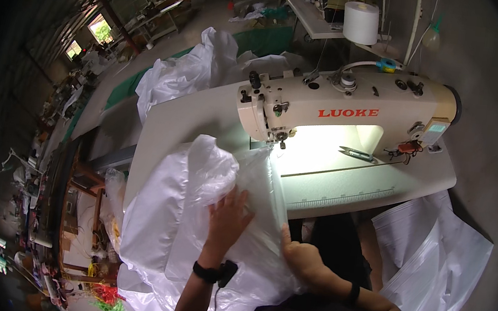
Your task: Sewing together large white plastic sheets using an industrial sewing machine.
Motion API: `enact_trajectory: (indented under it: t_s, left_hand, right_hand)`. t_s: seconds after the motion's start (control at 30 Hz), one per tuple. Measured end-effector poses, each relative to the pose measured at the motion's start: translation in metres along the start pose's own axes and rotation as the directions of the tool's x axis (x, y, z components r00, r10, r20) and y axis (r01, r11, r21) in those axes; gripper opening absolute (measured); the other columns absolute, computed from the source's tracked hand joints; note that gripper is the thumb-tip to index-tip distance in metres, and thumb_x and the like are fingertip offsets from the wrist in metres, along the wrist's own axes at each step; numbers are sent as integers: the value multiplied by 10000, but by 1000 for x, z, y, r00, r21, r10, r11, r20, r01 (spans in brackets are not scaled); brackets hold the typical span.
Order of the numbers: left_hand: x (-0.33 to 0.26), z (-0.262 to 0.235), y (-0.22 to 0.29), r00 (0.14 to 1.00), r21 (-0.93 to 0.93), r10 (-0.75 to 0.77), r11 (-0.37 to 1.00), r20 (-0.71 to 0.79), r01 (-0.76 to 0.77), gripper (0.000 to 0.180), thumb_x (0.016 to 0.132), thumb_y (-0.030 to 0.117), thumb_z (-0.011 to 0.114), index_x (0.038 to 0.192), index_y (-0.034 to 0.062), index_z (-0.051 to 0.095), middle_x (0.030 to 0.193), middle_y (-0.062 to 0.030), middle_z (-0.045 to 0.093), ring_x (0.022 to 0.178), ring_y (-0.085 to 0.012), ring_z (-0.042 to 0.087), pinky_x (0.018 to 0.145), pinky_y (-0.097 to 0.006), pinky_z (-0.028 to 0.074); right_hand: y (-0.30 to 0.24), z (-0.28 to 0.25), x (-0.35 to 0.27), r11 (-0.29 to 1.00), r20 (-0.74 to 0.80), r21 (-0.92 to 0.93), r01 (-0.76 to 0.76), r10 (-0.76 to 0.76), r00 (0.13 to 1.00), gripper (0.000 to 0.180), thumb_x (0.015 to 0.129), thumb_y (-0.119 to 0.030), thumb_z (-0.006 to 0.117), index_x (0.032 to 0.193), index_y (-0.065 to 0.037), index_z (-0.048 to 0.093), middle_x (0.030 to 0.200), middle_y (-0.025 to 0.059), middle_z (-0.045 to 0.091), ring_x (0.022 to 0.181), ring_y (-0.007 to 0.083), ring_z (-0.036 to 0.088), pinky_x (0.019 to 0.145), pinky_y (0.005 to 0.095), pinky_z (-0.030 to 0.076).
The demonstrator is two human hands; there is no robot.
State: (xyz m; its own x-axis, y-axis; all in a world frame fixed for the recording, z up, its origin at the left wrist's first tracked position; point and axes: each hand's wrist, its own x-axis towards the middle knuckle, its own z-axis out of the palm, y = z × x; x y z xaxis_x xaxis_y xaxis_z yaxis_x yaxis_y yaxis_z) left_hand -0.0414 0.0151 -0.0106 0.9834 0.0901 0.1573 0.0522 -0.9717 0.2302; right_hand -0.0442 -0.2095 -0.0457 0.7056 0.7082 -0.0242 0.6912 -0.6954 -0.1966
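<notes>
Now the left hand [227, 217] lies flat with spread fingers on the translucent white plastic sheet [193, 222] on the table [343, 186], while the right hand [299, 258] pinches its right edge, which runs forward toward the needle of the sewing machine [345, 108].

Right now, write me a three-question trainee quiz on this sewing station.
1. True or false: the left hand lies flat on the white plastic sheeting.
2. Where does the right hand grip the sheeting? A) right edge B) far end C) not at all
3. What small tool lies on the table under the sewing machine arm?

Key: 1 true. 2 A. 3 the thread snips.
</notes>
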Motion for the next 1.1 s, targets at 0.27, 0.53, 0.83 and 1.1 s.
enact_trajectory:
  t_s: [0.27, 0.53, 0.83, 1.1]
  left_hand:
    - [45, 1, -41, 988, 25, -50, 999, 147, 47, 657, 887, 455, 631, 1445, 173, 432, 1566, -101, 294, 1386, -359, 356, 1047, -714, 260]
    - [155, 29, -110, 973, 20, -63, 998, 222, 60, 715, 890, 457, 634, 1489, 183, 356, 1614, -67, 193, 1468, -308, 226, 1065, -742, 197]
    - [68, -28, -82, 980, -221, 7, 974, -199, -52, 629, 876, 273, 683, 1410, 52, 437, 1470, -182, 436, 1360, -366, 401, 1112, -430, 341]
    - [-79, -5, -140, 822, 13, -559, 826, -108, 563, 818, 883, 436, 668, 1538, 189, 243, 1583, -113, 266, 1463, -324, 238, 1081, -683, 233]
  right_hand:
    - [-5, -7, 41, 996, -89, -75, -54, 47, 995, 591, 842, -94, 536, 1387, 104, 424, 562, 60, 625, 449, 186, 623, 355, 365, 466]
    - [26, -23, 131, 977, 35, 160, -139, 135, 990, 459, 977, -135, 439, 1376, 90, 409, 648, 172, 653, 570, 356, 654, 485, 462, 515]
    - [42, 25, 38, -262, 88, 961, -92, -29, 996, 672, 879, 29, 615, 1458, -27, 279, 1075, 63, 644, 977, 118, 615, 830, 280, 500]
    - [16, 57, 1, 60, 369, 901, -429, -628, 686, 262, 907, -72, 648, 1157, 3, 619, 1048, 31, 650, 991, 101, 582, 874, 274, 480]
